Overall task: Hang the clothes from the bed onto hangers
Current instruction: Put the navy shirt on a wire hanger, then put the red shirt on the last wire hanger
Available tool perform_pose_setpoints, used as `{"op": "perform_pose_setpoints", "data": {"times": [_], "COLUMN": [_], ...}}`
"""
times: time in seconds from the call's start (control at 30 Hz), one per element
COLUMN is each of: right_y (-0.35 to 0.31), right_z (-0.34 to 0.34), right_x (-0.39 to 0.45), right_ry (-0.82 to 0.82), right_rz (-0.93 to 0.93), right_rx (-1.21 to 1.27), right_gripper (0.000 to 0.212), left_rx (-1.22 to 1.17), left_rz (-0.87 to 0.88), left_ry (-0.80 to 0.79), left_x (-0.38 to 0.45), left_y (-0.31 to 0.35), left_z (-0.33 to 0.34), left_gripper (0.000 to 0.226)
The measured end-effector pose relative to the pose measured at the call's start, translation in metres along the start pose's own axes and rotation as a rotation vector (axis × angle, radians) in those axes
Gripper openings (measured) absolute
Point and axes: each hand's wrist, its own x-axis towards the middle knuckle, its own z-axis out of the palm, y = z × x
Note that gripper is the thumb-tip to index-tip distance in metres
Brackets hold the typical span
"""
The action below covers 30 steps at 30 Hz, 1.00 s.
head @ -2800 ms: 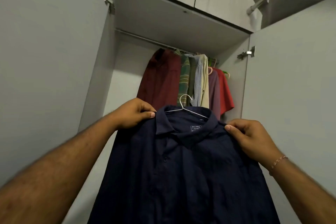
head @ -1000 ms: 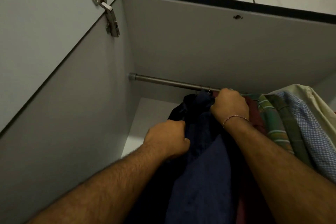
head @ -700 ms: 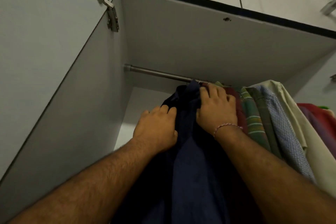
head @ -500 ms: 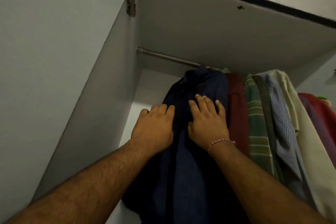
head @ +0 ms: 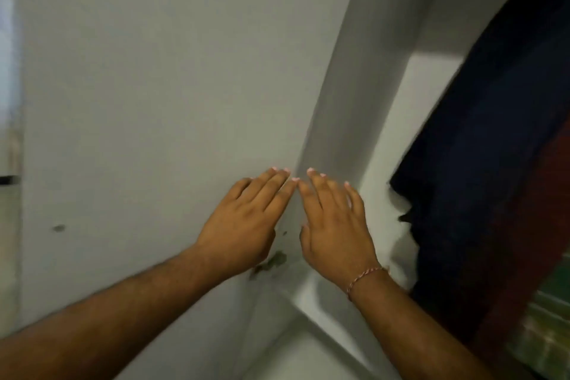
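The navy shirt (head: pixel 481 145) hangs inside the wardrobe at the right of the view; its hanger and the rail are out of frame. Both my hands are off it, held in the air side by side with fingers straight. My left hand (head: pixel 246 222) is in front of the open wardrobe door. Beside it, my right hand (head: pixel 336 225), with a thread bracelet on the wrist, is to the left of the shirt's lower edge. Neither hand holds anything.
The open grey wardrobe door (head: pixel 160 95) fills the left and middle. A dark red garment (head: pixel 524 256) and a green striped one (head: pixel 546 327) hang to the right of the navy shirt. The wardrobe's pale inner wall (head: pixel 401 120) shows between door and shirt.
Both hands have come off the navy shirt and drawn back to the left. The view has swung down and left, so the rail and the other shirts' tops are out of sight.
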Motion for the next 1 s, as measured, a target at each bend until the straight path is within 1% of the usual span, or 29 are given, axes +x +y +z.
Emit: {"op": "perform_pose_setpoints", "data": {"times": [0.07, 0.13, 0.23, 0.3, 0.37, 0.4, 0.43, 0.47, 0.5, 0.53, 0.57, 0.6, 0.63, 0.67, 0.7, 0.73, 0.77, 0.83, 0.87, 0.9, 0.97, 1.0], "right_y": [-0.066, -0.128, -0.243, -0.311, -0.386, -0.430, -0.467, -0.503, -0.549, -0.582, -0.633, -0.670, -0.686, -0.746, -0.772, -0.827, -0.864, -0.928, -0.953, -0.985, -1.027, -1.053], "right_z": [0.010, 0.019, 0.012, -0.003, -0.025, -0.040, -0.050, -0.061, -0.074, -0.081, -0.095, -0.102, -0.096, -0.115, -0.113, -0.134, -0.149, -0.181, -0.190, -0.204, -0.220, -0.231], "right_x": [-0.019, -0.027, -0.029, -0.027, -0.028, -0.028, -0.030, -0.034, -0.039, -0.043, -0.051, -0.057, -0.059, -0.073, -0.078, -0.103, -0.118, -0.147, -0.160, -0.176, -0.199, -0.214], "right_ry": [-0.012, -0.034, -0.071, -0.100, -0.117, -0.123, -0.092, -0.098, -0.118, -0.172, -0.183, -0.227, -0.227, -0.250, -0.256, -0.300, -0.365, -0.425, -0.419, -0.442, -0.481, -0.521], "right_rz": [-0.085, -0.164, -0.266, -0.327, -0.436, -0.507, -0.577, -0.627, -0.686, -0.702, -0.738, -0.764, -0.749, -0.814, -0.824, -0.895, -0.950, -1.063, -1.107, -1.191, -1.310, -1.388], "right_rx": [0.135, 0.240, 0.430, 0.545, 0.644, 0.669, 0.683, 0.692, 0.715, 0.754, 0.805, 0.863, 0.867, 0.916, 0.924, 0.934, 0.944, 0.931, 0.929, 0.918, 0.890, 0.874], "right_gripper": [0.077, 0.076, 0.076, 0.075, 0.071, 0.067, 0.063, 0.063, 0.066, 0.070, 0.073, 0.075, 0.077, 0.078, 0.079, 0.080, 0.082, 0.083, 0.082, 0.081, 0.080, 0.080], "left_rx": [0.064, 0.116, 0.213, 0.264, 0.302, 0.319, 0.344, 0.342, 0.369, 0.394, 0.395, 0.434, 0.389, 0.457, 0.479, 0.520, 0.542, 0.572, 0.572, 0.592, 0.620, 0.632], "left_rz": [-0.092, -0.175, -0.328, -0.426, -0.550, -0.620, -0.673, -0.728, -0.807, -0.866, -0.963, -1.013, -1.040, -1.137, -1.184, -1.287, -1.370, -1.512, -1.571, -1.645, -1.766, -1.859], "left_ry": [-0.103, -0.164, -0.287, -0.334, -0.358, -0.353, -0.350, -0.366, -0.392, -0.400, -0.420, -0.402, -0.417, -0.446, -0.472, -0.512, -0.543, -0.569, -0.573, -0.587, -0.600, -0.595], "left_x": [-0.076, -0.140, -0.239, -0.292, -0.351, -0.388, -0.419, -0.452, -0.490, -0.517, -0.560, -0.592, -0.606, -0.657, -0.679, -0.734, -0.771, -0.837, -0.859, -0.888, -0.929, -0.954], "left_y": [-0.021, -0.044, -0.085, -0.106, -0.125, -0.136, -0.144, -0.153, -0.161, -0.169, -0.177, -0.182, -0.188, -0.190, -0.196, -0.187, -0.181, -0.162, -0.154, -0.141, -0.119, -0.105], "left_z": [-0.014, -0.031, -0.084, -0.119, -0.163, -0.188, -0.210, -0.230, -0.255, -0.271, -0.298, -0.314, -0.317, -0.353, -0.362, -0.394, -0.417, -0.454, -0.469, -0.486, -0.505, -0.514], "left_gripper": [0.084, 0.086, 0.088, 0.089, 0.086, 0.083, 0.080, 0.079, 0.077, 0.076, 0.076, 0.077, 0.079, 0.081, 0.083, 0.084, 0.085, 0.082, 0.082, 0.083, 0.083, 0.085]}}
